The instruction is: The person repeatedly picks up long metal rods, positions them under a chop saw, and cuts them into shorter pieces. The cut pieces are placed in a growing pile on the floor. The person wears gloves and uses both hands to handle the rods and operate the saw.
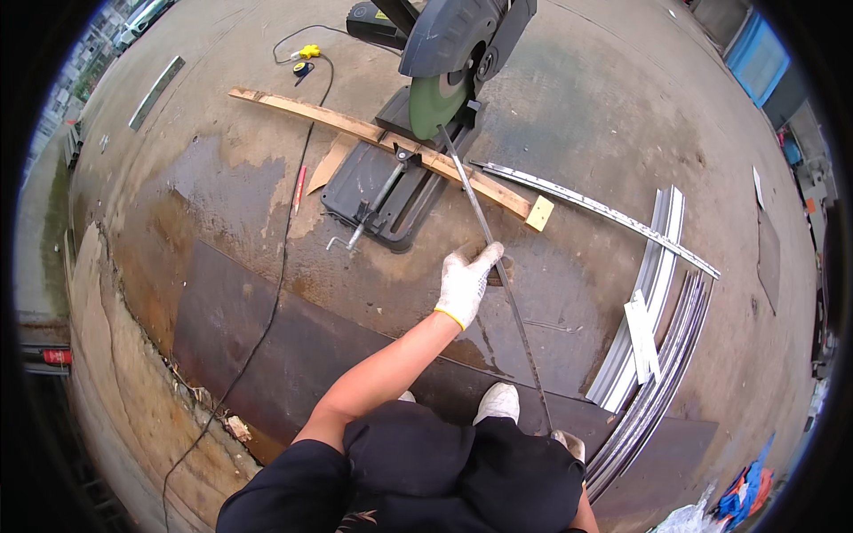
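My left hand (466,282), in a white knit glove with a yellow cuff, is closed round the middle of a long thin metal bar (522,333). The bar slants from near my right thigh up to the cut-off saw (453,53), its far end by the green disc (436,107). At the bar's near end is my gloved right hand (569,443), partly hidden by my leg, its fingers seeming to close on the bar. A wooden beam (311,111) lies across the saw's black base (373,195), under the bar.
A slotted metal rail (604,210) lies right of the saw, its end over white channel profiles (662,233). Several thin strips (680,364) lie bundled beside them. A black cable (283,275) crosses the floor at left, past a red pencil-like stick (299,189) and a tape measure (303,68).
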Tool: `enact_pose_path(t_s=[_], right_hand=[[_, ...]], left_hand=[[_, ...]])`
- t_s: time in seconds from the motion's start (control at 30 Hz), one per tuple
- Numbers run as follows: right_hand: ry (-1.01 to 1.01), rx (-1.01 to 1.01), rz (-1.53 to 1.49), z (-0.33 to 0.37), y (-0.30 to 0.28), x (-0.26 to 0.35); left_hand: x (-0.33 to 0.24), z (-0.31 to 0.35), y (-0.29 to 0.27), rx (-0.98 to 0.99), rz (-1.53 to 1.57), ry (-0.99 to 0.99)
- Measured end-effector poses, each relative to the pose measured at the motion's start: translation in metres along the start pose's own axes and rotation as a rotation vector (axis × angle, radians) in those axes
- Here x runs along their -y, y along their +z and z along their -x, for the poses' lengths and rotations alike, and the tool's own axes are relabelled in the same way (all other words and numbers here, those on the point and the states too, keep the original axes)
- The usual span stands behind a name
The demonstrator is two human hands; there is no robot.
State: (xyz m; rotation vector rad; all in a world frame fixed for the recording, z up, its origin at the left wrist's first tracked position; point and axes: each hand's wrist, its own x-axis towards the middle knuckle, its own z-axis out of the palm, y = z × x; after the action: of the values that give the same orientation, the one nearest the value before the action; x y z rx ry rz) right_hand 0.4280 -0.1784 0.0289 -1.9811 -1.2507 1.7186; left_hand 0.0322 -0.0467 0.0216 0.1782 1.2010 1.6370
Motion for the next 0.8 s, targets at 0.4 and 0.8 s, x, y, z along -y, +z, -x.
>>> enact_pose_path(t_s=[0.4, 0.8], right_hand=[[-0.169, -0.109, 0.14, 0.005, 0.014, 0.015], [-0.224, -0.288, 0.169, 0.019, 0.027, 0.025]], left_hand=[[-0.003, -0.005, -0.002, -0.004, 0.094, -0.009], [0.002, -0.008, -0.002, 0.027, 0.182, -0.015]])
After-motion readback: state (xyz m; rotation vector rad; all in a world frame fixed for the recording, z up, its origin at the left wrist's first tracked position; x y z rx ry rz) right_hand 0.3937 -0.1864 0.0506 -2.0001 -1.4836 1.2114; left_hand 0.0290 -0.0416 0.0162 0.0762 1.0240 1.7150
